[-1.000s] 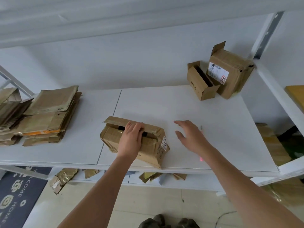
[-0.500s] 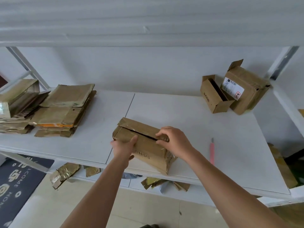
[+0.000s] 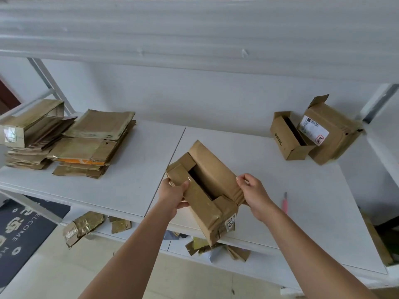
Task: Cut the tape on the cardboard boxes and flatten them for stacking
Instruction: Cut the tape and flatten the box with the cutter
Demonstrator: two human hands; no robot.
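A taped brown cardboard box [image 3: 207,203] is lifted and tilted over the front of the white shelf [image 3: 133,169], its top flaps open and the inside showing. My left hand [image 3: 174,193] grips the box's left end flap. My right hand [image 3: 252,190] pinches the right edge of the far top flap. A pink utility knife [image 3: 285,202] lies on the shelf just right of my right wrist. Two more boxes stand at the back right: a small open one [image 3: 287,137] and a larger labelled one [image 3: 330,132].
Piles of flattened cardboard [image 3: 86,145] lie on the shelf's left side. An upper shelf [image 3: 194,39] hangs overhead. Cardboard and tape scraps [image 3: 84,225] sit on the lower level. A dark welcome mat [image 3: 19,231] covers the floor at left.
The box was lying on the shelf under my left hand; both hands took hold, lifted and tilted it, and the top flaps have come open. My right hand moved from the knife's side to the box.
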